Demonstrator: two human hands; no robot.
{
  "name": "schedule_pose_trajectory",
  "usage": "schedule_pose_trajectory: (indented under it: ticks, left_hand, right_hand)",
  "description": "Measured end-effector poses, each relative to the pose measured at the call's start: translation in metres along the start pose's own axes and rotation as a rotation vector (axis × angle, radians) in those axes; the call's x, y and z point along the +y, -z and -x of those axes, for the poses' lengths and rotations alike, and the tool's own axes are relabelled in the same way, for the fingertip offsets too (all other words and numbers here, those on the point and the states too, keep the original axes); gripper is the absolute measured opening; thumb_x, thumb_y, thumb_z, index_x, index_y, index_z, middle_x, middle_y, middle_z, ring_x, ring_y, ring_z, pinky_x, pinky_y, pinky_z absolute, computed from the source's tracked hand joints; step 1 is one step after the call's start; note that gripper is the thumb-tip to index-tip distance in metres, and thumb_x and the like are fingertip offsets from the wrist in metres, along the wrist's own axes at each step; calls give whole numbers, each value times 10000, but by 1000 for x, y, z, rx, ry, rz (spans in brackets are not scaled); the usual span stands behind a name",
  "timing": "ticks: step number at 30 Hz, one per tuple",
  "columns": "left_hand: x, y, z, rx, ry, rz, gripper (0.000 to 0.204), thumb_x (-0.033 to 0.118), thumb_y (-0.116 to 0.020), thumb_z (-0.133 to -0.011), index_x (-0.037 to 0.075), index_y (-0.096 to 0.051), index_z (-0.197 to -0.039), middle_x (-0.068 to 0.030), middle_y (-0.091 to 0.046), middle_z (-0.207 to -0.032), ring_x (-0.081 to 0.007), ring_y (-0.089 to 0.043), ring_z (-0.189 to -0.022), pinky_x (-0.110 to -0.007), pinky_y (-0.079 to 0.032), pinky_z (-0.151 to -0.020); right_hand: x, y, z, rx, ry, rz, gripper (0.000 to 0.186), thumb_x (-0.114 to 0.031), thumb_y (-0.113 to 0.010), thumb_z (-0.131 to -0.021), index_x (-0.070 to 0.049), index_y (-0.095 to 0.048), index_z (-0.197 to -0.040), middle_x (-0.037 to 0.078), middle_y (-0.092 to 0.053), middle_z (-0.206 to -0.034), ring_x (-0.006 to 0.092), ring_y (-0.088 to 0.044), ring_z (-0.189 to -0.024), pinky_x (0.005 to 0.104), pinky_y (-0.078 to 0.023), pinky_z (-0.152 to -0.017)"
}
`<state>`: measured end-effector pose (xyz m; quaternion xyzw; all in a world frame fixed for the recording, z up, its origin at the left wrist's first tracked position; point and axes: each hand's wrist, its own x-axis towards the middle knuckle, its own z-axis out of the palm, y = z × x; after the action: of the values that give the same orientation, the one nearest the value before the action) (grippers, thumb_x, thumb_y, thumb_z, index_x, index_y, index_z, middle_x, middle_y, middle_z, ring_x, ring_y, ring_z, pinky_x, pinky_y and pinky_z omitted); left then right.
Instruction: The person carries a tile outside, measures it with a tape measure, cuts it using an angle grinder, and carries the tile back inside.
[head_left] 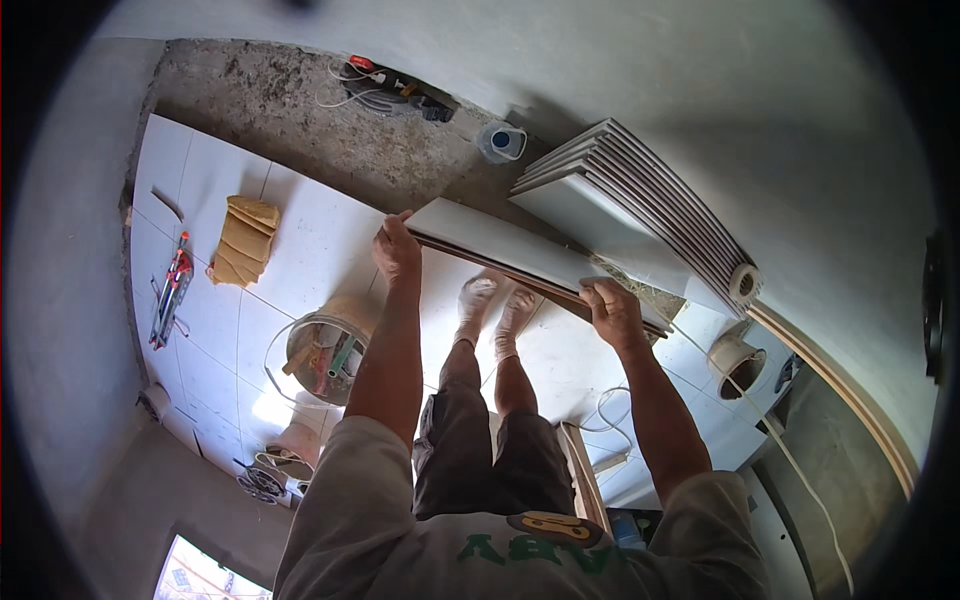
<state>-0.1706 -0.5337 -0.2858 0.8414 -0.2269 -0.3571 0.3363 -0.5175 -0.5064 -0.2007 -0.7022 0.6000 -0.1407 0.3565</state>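
Both my hands grip a large white tile [505,240], held tilted in front of my legs with a brown edge toward me. My left hand [398,250] is closed around its left end. At the right end, my right hand [612,312] is closed on the edge, thumb on top. Just beyond the right hand, several more white tiles [600,222] lean in a stack against the wall. Below the held tile, my feet stand on pale floor tiles [310,225]. The tile's underside is mostly hidden.
Left of my legs stands a bucket [345,310] of tools. Farther left lie folded brown cardboard [245,240] and a red tile cutter [174,285]. A clear jug [500,145] and a corded tool [390,90] rest on bare concrete. Another bucket [738,362] and a cable [795,465] are right.
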Motion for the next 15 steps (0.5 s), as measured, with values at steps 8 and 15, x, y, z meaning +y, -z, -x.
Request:
schedule_pose_trajectory:
  ticks: [8,15]
  left_hand:
    - [-39,32,38,99,-36,-3,432,307,-336,-920,68,-697,-929,-154,-672,-987,-341,-612,-939,-409,-454,-847]
    - [-48,40,47,134,-50,-170,422,278,-329,-920,36,-676,-926,-162,-666,-981,-333,-614,-927,-402,-458,-837]
  right_hand:
    - [22,5,-57,213,89,300,54,-109,-598,-853,-68,-588,-886,120,-581,-867,326,-551,-878,410,-465,-757]
    - [2,-1,-48,325,81,349,382,-70,-635,-819,-56,-501,-1176,179,-470,-1069,355,-474,-1049,446,-437,-865]
